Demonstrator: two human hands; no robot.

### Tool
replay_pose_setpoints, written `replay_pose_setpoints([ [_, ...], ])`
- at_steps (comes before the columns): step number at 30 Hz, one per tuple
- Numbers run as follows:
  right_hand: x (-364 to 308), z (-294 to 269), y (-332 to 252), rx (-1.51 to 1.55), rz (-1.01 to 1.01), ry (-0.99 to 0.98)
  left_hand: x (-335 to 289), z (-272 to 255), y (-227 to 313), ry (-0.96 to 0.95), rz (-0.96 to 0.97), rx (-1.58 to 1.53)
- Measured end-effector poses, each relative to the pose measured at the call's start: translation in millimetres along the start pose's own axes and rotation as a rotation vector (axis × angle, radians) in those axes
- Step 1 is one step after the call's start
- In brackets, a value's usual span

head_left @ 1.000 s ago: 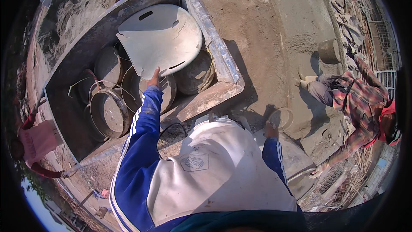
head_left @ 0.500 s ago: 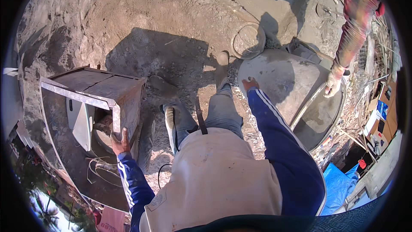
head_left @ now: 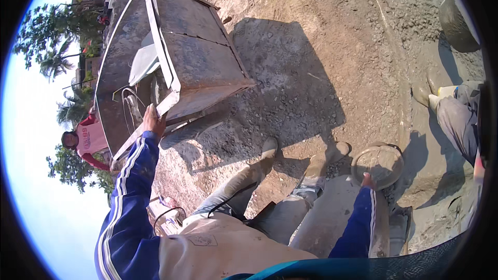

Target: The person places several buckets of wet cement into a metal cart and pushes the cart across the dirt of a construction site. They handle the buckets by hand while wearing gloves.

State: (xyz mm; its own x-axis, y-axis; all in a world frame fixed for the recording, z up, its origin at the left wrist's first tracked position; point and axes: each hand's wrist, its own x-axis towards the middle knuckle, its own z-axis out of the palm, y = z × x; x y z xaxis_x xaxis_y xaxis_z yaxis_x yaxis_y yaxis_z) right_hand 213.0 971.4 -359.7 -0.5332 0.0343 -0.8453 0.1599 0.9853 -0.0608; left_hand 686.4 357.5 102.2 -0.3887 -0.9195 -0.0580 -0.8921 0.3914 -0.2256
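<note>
My left hand (head_left: 153, 120) is closed around the pale edge of a rusty, open-fronted metal housing (head_left: 202, 62). Inside the housing are a light panel (head_left: 144, 62) and a loose wire loop. My right hand (head_left: 368, 180) is at the near rim of a round, cement-crusted bucket (head_left: 381, 163), above a large grey drum (head_left: 332, 212). Its fingers are too small and partly hidden to show whether they grip the rim. My right forearm lies across the drum.
At the far right are a co-worker's muddy boots and grey trousers (head_left: 459, 124). Another cement-covered bucket (head_left: 459, 23) is at the upper right, by wet grey mortar. Behind the housing, a person in a pink and red top (head_left: 91, 137) is near its edge. Rough dirt ground (head_left: 321, 36) lies ahead.
The view has swung left and tilted, so the housing appears higher. My left hand has closed on its edge. My right hand has moved from the drum to the bucket's rim.
</note>
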Motion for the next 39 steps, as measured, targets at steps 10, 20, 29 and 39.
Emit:
replay_pose_setpoints([
  [10, -161.6, -70.7, -193.8, -0.415, -0.069, -0.072, -20.4, -41.1, 0.4, -0.093, -0.045, -0.112],
  [20, -599.8, -206.5, -478.6, -0.184, -0.604, -0.007, 150.6, 51.9, -111.3, -0.054, -1.541, -1.674],
  [29, -948.6, -151.6, -754.6, -0.985, -1.194, 0.140, 168.2, 133.8, -104.6, 0.172, -1.613, -1.664],
  [39, -1024.5, -39.5, -932.2, -1.249, -1.639, 0.096, 171.4, 162.0, -98.3, -0.005, -1.775, -1.574],
])
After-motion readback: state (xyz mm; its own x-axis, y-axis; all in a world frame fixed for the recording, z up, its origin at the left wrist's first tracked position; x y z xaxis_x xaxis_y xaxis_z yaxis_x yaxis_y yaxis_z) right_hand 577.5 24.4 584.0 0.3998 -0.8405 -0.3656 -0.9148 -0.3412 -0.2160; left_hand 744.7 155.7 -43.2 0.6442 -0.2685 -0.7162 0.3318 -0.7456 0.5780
